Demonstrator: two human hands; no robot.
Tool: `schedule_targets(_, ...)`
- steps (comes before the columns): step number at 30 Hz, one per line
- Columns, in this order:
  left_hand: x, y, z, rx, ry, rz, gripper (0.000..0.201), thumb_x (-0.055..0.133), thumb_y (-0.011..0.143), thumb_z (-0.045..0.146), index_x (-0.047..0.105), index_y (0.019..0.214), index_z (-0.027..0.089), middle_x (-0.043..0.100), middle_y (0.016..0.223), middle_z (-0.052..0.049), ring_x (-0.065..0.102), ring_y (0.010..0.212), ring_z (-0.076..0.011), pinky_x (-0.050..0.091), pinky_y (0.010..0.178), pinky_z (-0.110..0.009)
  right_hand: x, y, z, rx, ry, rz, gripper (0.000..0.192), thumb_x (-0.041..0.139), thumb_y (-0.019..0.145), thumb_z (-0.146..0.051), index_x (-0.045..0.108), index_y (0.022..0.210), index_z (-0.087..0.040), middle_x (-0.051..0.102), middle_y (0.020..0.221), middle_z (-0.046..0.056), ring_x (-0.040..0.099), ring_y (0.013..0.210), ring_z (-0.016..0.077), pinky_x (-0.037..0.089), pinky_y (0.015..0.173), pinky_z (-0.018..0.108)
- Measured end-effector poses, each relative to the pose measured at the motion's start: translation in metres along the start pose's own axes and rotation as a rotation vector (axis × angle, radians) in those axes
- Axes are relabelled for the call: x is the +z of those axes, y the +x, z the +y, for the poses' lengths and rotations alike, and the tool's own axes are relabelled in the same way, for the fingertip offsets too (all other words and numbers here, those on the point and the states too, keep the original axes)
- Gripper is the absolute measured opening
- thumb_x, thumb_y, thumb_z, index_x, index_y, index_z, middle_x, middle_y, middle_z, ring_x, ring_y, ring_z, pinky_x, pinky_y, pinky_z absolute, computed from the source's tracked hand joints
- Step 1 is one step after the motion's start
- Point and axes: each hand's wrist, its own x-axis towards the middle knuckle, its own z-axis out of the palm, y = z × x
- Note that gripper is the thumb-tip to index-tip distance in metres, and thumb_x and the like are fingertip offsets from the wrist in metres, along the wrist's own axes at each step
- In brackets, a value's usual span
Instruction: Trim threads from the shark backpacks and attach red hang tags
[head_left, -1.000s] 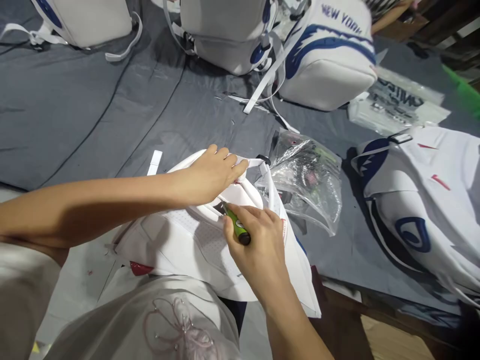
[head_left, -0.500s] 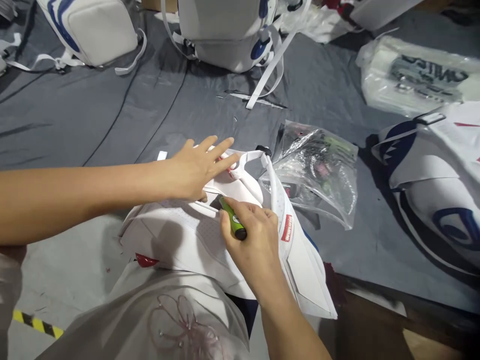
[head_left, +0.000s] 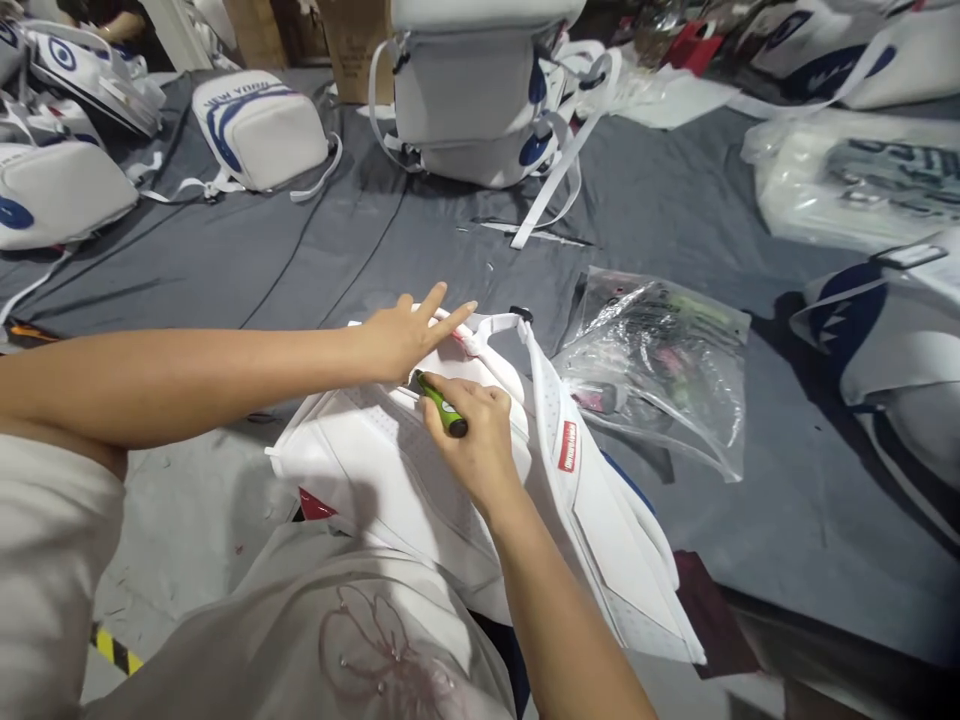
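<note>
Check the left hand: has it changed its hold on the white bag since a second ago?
Yes. The left hand has opened; its fingers now splay flat beside the white bag's strap.

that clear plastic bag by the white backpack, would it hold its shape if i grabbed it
Probably not: the clear plastic bag lies crumpled and creased on the grey cloth, so it likely flops. Its glossy film looks slippery, and the small items inside would probably shift.

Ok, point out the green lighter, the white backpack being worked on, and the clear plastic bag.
green lighter [head_left: 442,405], head view, middle of its green body.
white backpack [head_left: 375,470], head view, its perforated white panel.
clear plastic bag [head_left: 675,370], head view, its crinkled middle.
</note>
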Motion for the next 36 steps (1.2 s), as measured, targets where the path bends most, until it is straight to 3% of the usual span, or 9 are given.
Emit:
schedule_targets(5,-0.002,-0.005,-0.006,0.035,-0.035,-0.001,0.109,0.068,0.077,0.019,-0.007,0.156,0.029,0.002,0.164,-0.019,0.046,0.126,-0.0389,0.052,0.084,-0.039,0.004,0.003,0.002,0.001,0.05,0.0,0.025,0.057,0.09,-0.026,0.069,0.112,-0.022,0.074,0.102,0.005,0.067,0.096,0.0216,0.036,0.087,0.039)
schedule_targets(11,-0.01,0.0,-0.026,0.115,-0.23,-0.177,0.108,0.063,0.078,0.016,-0.011,0.154,0.038,-0.009,0.165,-0.011,0.04,0.136,-0.0349,0.046,0.099,-0.038,-0.015,-0.003,0.005,0.063,0.126,-0.007,0.026,0.058,0.089,-0.031,0.071,0.11,-0.022,0.076,0.095,0.003,0.065,0.08,0.0194,0.042,0.085,0.038)
schedule_targets(15,-0.015,0.001,-0.033,0.121,-0.327,-0.251,0.108,0.059,0.077,0.014,-0.013,0.153,0.04,-0.015,0.165,-0.007,0.033,0.142,-0.0352,0.043,0.103,-0.039,-0.024,-0.001,-0.002,0.094,0.0,-0.099,0.024,0.059,0.087,-0.031,0.074,0.104,-0.024,0.075,0.081,0.003,0.062,0.067,0.0198,0.044,0.079,0.037)
schedule_targets(22,-0.02,0.002,-0.036,0.136,-0.406,-0.31,0.11,0.058,0.076,0.01,-0.015,0.153,0.037,-0.017,0.164,-0.007,0.025,0.146,-0.0357,0.039,0.108,-0.04,0.002,0.015,-0.009,0.007,0.15,-0.071,0.027,0.056,0.091,-0.027,0.071,0.113,-0.02,0.077,0.093,0.004,0.067,0.072,0.0197,0.046,0.076,0.035)
schedule_targets(25,-0.018,0.005,-0.037,0.132,-0.414,-0.337,0.11,0.057,0.076,0.007,-0.015,0.153,0.039,-0.019,0.164,-0.005,0.023,0.147,-0.036,0.041,0.106,-0.039,0.007,0.015,-0.006,0.011,0.118,-0.05,0.025,0.058,0.09,-0.027,0.071,0.11,-0.02,0.077,0.093,0.004,0.069,0.076,0.0212,0.045,0.076,0.035)
schedule_targets(28,-0.016,0.004,-0.036,0.06,-0.437,-0.335,0.113,0.059,0.077,0.008,-0.02,0.151,0.041,-0.022,0.163,-0.009,0.04,0.14,-0.0323,0.048,0.095,-0.033,0.007,0.014,-0.005,0.005,0.076,-0.003,0.023,0.059,0.089,-0.026,0.071,0.106,-0.018,0.076,0.091,0.005,0.069,0.078,0.022,0.044,0.077,0.037)
schedule_targets(30,-0.015,0.001,-0.034,-0.063,-0.435,-0.334,0.111,0.06,0.08,0.013,-0.023,0.151,0.037,-0.005,0.164,-0.017,0.054,0.126,-0.0286,0.05,0.088,-0.032,0.008,0.014,-0.006,-0.012,0.123,-0.01,0.024,0.058,0.089,-0.025,0.07,0.108,-0.019,0.076,0.093,0.004,0.069,0.079,0.0206,0.044,0.078,0.036)
schedule_targets(33,-0.016,0.0,-0.035,-0.109,-0.4,-0.345,0.103,0.059,0.085,0.022,-0.019,0.153,0.027,0.042,0.148,-0.019,0.061,0.113,-0.0264,0.049,0.087,-0.033,0.01,0.014,-0.009,0.015,0.105,-0.027,0.024,0.057,0.089,-0.026,0.07,0.109,-0.02,0.076,0.09,0.003,0.068,0.076,0.0201,0.043,0.077,0.036)
schedule_targets(36,-0.018,0.003,-0.039,-0.008,-0.396,-0.39,0.102,0.059,0.085,0.024,-0.015,0.155,0.023,0.053,0.137,-0.017,0.06,0.112,-0.0266,0.048,0.087,-0.033,0.012,0.015,-0.011,0.053,0.094,0.015,0.022,0.058,0.088,-0.027,0.069,0.106,-0.019,0.075,0.091,0.003,0.068,0.078,0.0212,0.043,0.078,0.037)
